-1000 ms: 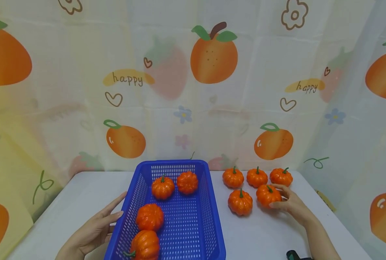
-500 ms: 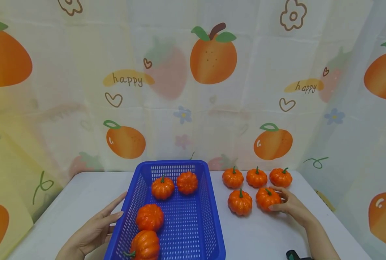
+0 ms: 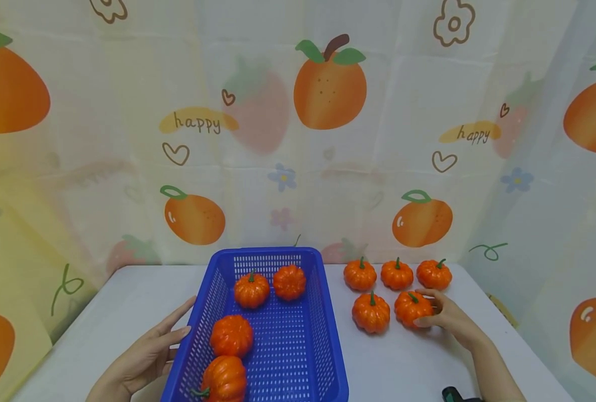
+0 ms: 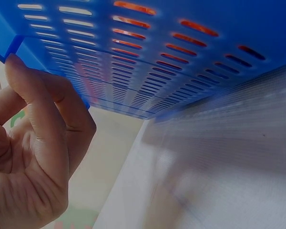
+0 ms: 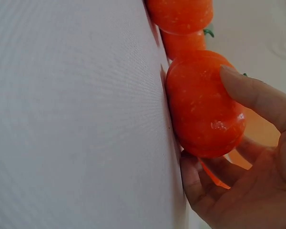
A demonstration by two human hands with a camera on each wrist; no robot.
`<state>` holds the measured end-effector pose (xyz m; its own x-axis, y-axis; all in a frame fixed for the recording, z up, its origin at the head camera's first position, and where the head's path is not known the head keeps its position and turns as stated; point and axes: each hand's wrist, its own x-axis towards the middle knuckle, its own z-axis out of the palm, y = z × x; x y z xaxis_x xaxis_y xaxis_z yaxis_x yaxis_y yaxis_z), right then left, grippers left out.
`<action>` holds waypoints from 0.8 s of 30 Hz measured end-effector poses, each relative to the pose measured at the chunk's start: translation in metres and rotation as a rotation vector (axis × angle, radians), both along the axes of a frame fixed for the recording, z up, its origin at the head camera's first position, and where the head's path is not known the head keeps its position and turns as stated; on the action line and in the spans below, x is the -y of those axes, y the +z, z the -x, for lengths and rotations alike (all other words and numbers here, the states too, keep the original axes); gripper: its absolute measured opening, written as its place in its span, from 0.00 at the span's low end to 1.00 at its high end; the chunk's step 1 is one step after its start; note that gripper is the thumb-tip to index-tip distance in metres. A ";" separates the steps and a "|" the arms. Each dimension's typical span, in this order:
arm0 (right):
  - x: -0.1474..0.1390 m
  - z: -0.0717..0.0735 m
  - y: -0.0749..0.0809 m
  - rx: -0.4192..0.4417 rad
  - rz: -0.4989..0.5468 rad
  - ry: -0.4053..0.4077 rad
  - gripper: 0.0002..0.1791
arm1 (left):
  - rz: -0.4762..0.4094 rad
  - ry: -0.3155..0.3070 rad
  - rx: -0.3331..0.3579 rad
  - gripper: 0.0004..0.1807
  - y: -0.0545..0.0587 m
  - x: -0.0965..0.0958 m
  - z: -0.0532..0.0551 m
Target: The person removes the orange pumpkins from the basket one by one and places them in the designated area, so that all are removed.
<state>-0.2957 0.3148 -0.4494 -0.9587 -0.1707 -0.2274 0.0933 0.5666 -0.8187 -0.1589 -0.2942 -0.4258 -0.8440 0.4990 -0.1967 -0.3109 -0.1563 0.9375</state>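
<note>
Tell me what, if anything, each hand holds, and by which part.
The right hand grips a pumpkin by its right side, between thumb and fingers. The left hand touches the basket's left rim.

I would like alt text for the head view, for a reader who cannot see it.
A person's right hand grips a glossy orange ribbed pumpkin beside four more pumpkins on a white table, while the left hand touches a blue rectangular plastic basket holding four other pumpkins. Behind hangs a pale, fruit-printed curtain.
</note>
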 end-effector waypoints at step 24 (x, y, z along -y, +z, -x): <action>0.015 -0.005 0.035 -0.097 -0.078 -0.026 0.48 | 0.012 0.014 0.015 0.25 -0.001 0.001 0.001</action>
